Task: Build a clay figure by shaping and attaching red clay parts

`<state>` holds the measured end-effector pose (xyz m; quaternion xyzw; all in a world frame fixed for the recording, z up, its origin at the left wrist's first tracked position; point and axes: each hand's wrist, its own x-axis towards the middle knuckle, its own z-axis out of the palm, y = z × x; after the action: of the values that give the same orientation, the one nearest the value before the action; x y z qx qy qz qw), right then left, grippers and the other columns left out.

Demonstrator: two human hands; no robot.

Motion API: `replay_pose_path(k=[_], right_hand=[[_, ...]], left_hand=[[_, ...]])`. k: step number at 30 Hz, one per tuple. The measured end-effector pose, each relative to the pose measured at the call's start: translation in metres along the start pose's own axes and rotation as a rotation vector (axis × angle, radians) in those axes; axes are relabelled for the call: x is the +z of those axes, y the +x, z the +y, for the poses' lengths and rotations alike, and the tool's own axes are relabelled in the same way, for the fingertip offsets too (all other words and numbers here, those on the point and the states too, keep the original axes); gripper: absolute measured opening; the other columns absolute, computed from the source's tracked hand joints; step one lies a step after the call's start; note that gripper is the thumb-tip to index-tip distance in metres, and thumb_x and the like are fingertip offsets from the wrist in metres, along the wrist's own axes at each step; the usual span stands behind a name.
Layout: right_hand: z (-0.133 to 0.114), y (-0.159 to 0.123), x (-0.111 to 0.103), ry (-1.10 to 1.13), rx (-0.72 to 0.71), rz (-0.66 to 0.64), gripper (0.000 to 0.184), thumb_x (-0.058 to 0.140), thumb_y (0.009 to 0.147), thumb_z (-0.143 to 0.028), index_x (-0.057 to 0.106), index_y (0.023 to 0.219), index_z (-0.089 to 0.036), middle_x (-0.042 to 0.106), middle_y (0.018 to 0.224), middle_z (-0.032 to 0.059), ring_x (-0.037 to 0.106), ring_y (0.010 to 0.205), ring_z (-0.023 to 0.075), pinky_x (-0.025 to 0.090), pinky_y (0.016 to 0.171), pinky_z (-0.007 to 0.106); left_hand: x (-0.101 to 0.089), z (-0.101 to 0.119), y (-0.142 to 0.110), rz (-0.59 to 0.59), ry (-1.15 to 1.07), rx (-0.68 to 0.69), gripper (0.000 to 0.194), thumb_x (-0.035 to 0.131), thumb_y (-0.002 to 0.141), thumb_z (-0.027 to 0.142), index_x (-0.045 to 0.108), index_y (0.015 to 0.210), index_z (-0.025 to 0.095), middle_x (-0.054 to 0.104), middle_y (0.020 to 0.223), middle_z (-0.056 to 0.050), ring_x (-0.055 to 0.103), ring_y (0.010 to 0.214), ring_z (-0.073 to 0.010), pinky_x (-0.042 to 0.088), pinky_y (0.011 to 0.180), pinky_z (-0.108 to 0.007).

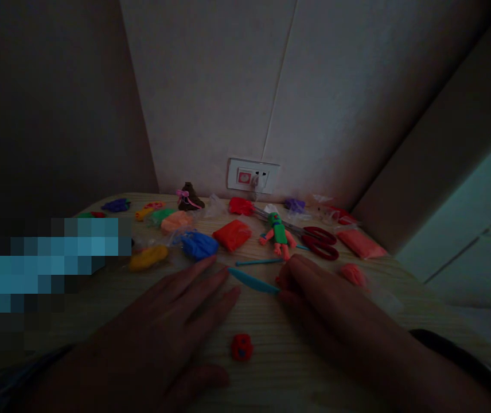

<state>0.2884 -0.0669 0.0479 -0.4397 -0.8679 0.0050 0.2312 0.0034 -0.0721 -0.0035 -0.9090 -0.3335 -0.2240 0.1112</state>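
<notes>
My left hand (176, 312) lies flat on the wooden table (271, 367), fingers stretched out and holding nothing. Its fingertips almost reach the tip of a teal plastic modelling tool (252, 281). My right hand (314, 292) is curled, with its fingers pinched on the other end of that tool. A small red clay lump (241, 347) with dark spots sits on the table between my wrists. Just beyond the hands stands a clay figure (279, 232) with a green body and orange limbs, and a thin teal stick (258, 262) lies in front of it.
Clay lumps and packets crowd the far half: blue (198, 245), red (232, 235), yellow (147, 258), orange (175, 221), pink (361, 244). Red-handled scissors (318, 240) lie right of the figure. A brown clay model (190, 197) and a wall socket (252, 175) are at the back.
</notes>
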Motion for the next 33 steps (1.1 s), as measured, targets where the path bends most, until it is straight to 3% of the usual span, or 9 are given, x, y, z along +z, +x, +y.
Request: replay_pose_path(k=[6,11,17,21,24,30,33], right_hand=[[-0.001,-0.001,0.002,0.043,0.045,0.0,0.023,0.041,0.102,-0.013,0.045,0.087,-0.029,0.072,0.066,-0.0009,0.068,0.05,0.0155,0.05,0.045,0.025],[0.0,0.0,0.001,0.039,0.048,-0.047,0.02,0.043,0.101,-0.012,0.047,0.089,-0.028,0.075,0.069,-0.0006,0.071,0.051,0.0153,0.049,0.045,0.025],[0.0,-0.001,0.0,-0.054,0.041,-0.039,0.017,0.042,0.102,-0.016,0.049,0.091,-0.027,0.075,0.071,0.0022,0.074,0.058,0.0203,0.053,0.05,0.03],[0.001,-0.001,0.001,-0.109,0.025,-0.028,0.017,0.044,0.103,-0.017,0.048,0.09,-0.027,0.074,0.07,0.0021,0.072,0.057,0.0199,0.049,0.049,0.029],[0.002,-0.001,0.002,-0.142,0.012,-0.008,0.017,0.046,0.103,-0.016,0.049,0.089,-0.026,0.073,0.068,0.0014,0.07,0.054,0.0183,0.047,0.048,0.028],[0.002,0.001,0.003,-0.228,-0.049,0.035,0.017,0.052,0.099,-0.011,0.055,0.088,-0.023,0.072,0.067,0.0012,0.07,0.053,0.0192,0.047,0.049,0.029],[0.002,0.001,0.003,-0.247,-0.063,0.026,0.016,0.057,0.095,-0.009,0.057,0.086,-0.022,0.073,0.072,0.0027,0.072,0.058,0.0211,0.051,0.052,0.03]], left_hand=[[-0.003,0.004,-0.002,0.061,0.005,0.031,0.056,0.029,0.117,0.051,0.071,0.145,0.025,0.063,0.164,-0.005,0.059,0.151,-0.0306,0.043,0.129,-0.042],[0.0,0.001,-0.004,0.031,0.011,0.013,0.056,0.038,0.115,0.054,0.053,0.163,0.029,0.05,0.175,-0.005,0.053,0.156,-0.032,0.046,0.127,-0.044],[-0.002,0.001,-0.005,-0.017,0.007,-0.036,0.056,0.033,0.116,0.053,0.053,0.163,0.028,0.053,0.172,-0.005,0.06,0.15,-0.0312,0.045,0.128,-0.043],[-0.006,-0.002,-0.006,0.032,0.001,-0.049,0.052,0.038,0.117,0.048,0.052,0.163,0.03,0.056,0.17,-0.001,0.062,0.149,-0.0265,0.038,0.131,-0.037],[-0.006,-0.002,-0.005,0.063,0.003,-0.03,0.05,0.039,0.116,0.047,0.053,0.161,0.029,0.06,0.167,-0.001,0.064,0.146,-0.0267,0.042,0.129,-0.037],[-0.01,0.001,0.005,0.127,-0.027,0.013,0.042,0.029,0.119,0.03,0.068,0.134,0.028,0.08,0.135,-0.001,0.074,0.126,-0.0195,0.052,0.119,-0.032],[-0.017,0.001,0.014,0.142,-0.166,-0.015,0.045,0.027,0.12,0.033,0.07,0.109,0.03,0.081,0.104,0.003,0.077,0.093,-0.0142,0.06,0.094,-0.021]])
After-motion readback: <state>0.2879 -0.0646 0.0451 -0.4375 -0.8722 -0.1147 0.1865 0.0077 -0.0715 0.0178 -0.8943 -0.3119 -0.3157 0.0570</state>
